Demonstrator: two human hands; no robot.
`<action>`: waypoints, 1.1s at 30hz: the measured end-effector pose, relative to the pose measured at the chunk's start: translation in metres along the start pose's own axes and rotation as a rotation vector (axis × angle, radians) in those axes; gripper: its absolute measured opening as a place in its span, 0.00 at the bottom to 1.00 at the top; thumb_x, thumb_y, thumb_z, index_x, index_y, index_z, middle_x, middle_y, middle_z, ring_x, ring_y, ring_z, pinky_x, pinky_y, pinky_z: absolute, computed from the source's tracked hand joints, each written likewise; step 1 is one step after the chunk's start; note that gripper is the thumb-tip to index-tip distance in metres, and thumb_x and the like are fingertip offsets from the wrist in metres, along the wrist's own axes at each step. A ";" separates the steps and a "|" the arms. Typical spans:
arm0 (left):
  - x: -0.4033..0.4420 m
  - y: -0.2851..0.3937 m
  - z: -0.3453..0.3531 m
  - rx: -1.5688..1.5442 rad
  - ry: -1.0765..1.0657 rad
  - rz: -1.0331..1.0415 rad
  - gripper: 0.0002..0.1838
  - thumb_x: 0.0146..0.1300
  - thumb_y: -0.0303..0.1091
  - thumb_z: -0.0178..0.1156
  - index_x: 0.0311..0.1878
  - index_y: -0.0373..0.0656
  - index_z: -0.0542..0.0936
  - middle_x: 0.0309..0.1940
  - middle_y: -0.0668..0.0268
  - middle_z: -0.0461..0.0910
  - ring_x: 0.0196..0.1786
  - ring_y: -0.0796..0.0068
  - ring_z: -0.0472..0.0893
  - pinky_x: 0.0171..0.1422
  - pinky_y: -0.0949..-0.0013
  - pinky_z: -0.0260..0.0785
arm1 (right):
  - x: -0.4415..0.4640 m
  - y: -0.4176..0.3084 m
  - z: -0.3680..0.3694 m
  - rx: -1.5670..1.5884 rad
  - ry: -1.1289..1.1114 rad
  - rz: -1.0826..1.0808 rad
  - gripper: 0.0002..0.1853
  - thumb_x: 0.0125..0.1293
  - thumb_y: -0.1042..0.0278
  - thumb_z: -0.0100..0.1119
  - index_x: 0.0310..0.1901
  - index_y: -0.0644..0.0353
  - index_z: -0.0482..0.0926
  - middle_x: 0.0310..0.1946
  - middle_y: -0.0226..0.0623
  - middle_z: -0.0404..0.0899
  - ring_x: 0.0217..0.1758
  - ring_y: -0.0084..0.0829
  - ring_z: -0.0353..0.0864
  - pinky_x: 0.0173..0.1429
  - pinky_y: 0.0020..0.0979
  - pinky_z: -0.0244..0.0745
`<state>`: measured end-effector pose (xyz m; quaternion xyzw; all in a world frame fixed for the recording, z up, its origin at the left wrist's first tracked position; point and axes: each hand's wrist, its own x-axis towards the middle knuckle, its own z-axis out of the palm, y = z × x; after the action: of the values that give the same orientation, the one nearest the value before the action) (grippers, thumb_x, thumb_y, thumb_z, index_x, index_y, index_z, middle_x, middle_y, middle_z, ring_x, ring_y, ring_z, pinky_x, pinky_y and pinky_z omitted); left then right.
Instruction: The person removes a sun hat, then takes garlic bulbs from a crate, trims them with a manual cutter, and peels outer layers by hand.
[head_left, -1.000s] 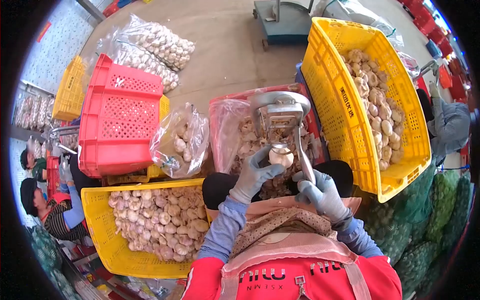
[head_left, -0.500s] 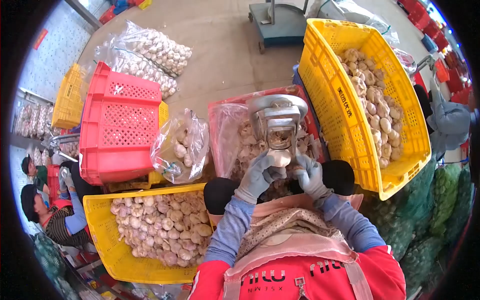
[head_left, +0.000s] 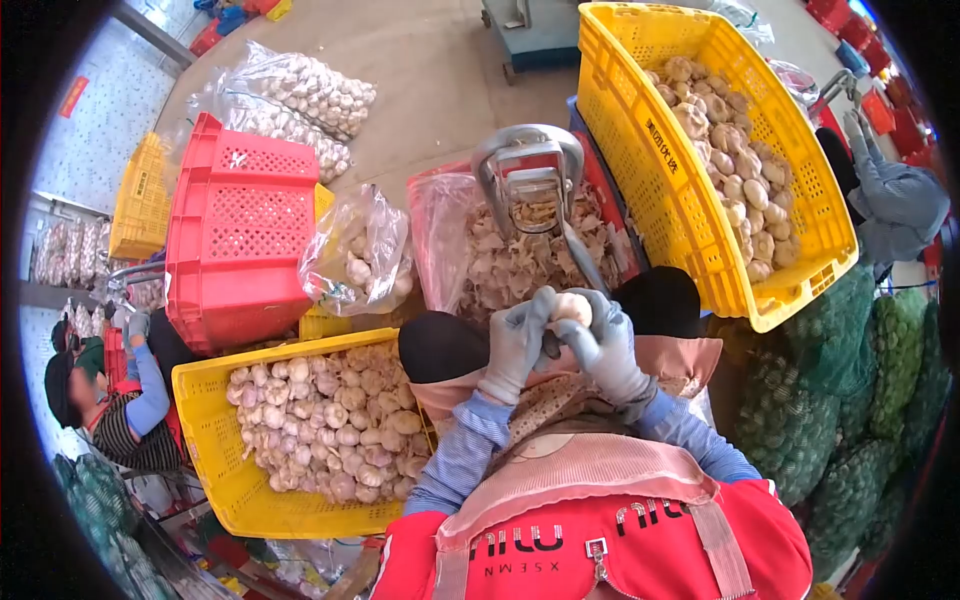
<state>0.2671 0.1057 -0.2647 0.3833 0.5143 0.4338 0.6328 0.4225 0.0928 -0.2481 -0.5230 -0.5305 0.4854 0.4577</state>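
Metal tool (head_left: 530, 180) above a tub (head_left: 421, 215) of papery skins (head_left: 500, 255). Right of tool: yellow crate (head_left: 655, 190), garlic (head_left: 740, 165) inside. Left, bodyward of tool: second crate (head_left: 225, 500), also garlic-filled. Bodyward of tool, left hand (head_left: 513, 345) and right hand (head_left: 608, 350) together, fingers curled, both grasping one bulb (head_left: 572, 309).

Here's the garlic bulb (head_left: 571, 309), partly masked by the fingers of the left hand (head_left: 514, 348) and right hand (head_left: 610, 352)! The metal lever (head_left: 588, 260) loses its near end behind that right hand. Far off, the blue trolley (head_left: 535, 42) is sliced by the top edge; right, green net bags (head_left: 805, 405) vanish into the dark rim.
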 end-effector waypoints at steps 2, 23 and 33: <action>0.000 0.004 -0.001 0.036 0.106 -0.103 0.27 0.77 0.54 0.62 0.27 0.41 0.84 0.15 0.72 0.76 0.14 0.84 0.71 0.17 0.74 0.59 | 0.005 0.006 -0.002 0.349 -0.046 0.116 0.15 0.78 0.62 0.57 0.50 0.68 0.83 0.39 0.29 0.85 0.41 0.19 0.82 0.48 0.26 0.78; 0.001 -0.017 -0.019 -0.136 -0.075 0.145 0.21 0.80 0.45 0.60 0.59 0.36 0.86 0.27 0.71 0.84 0.18 0.87 0.72 0.21 0.79 0.61 | 0.020 0.017 0.005 0.470 -0.059 0.467 0.33 0.82 0.38 0.44 0.33 0.61 0.82 0.23 0.34 0.82 0.17 0.26 0.78 0.22 0.28 0.74; 0.011 -0.040 -0.004 -0.114 0.056 0.086 0.16 0.78 0.40 0.64 0.48 0.33 0.88 0.31 0.72 0.85 0.32 0.85 0.79 0.37 0.74 0.73 | 0.022 0.033 -0.003 0.394 -0.128 0.630 0.21 0.81 0.50 0.54 0.37 0.60 0.82 0.27 0.27 0.80 0.32 0.17 0.76 0.34 0.27 0.74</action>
<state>0.2708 0.1026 -0.3063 0.3561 0.4892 0.4997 0.6198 0.4288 0.1147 -0.2808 -0.5311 -0.2675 0.7268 0.3437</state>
